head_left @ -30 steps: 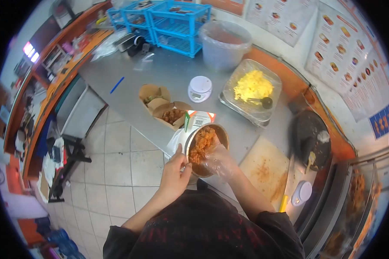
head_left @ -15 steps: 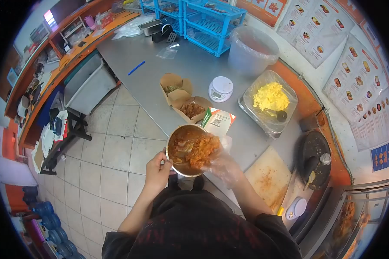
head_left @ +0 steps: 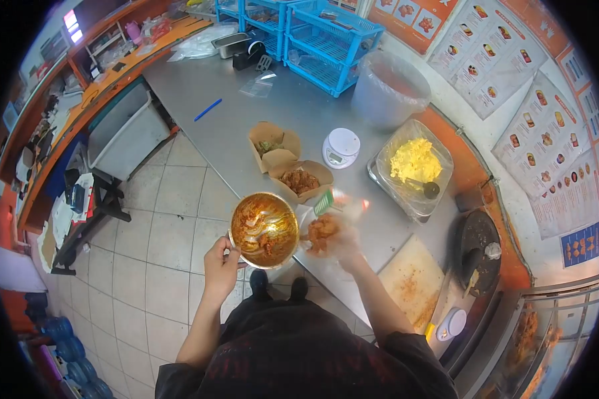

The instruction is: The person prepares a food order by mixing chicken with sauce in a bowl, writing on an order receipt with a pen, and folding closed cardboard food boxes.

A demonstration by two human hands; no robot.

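My left hand (head_left: 221,259) grips the near-left rim of a metal bowl (head_left: 265,229), which is tilted and has orange-red sauce and a few scraps over its inside. Just right of the bowl is a clump of sauced chicken pieces (head_left: 322,233), at the near side of a white, green and orange takeaway box (head_left: 325,202). My right hand (head_left: 346,245), in a clear plastic glove, is smeared by motion right against that chicken; its fingers cannot be made out. Behind the bowl stand two open brown cardboard boxes, one with browned meat (head_left: 298,181), the other with greenish food (head_left: 267,146).
A white kitchen scale (head_left: 341,147) stands behind the boxes. To its right is a plastic-lined tray of yellow food (head_left: 416,163) with a dark spoon. A stained cutting board (head_left: 412,279), a dark stone mortar (head_left: 482,256) and a second scale (head_left: 453,323) are on the right.
The chicken has left the bowl and is now at the takeaway box beside my right hand. My left hand has moved the bowl left, its inside now mostly bare sauce.
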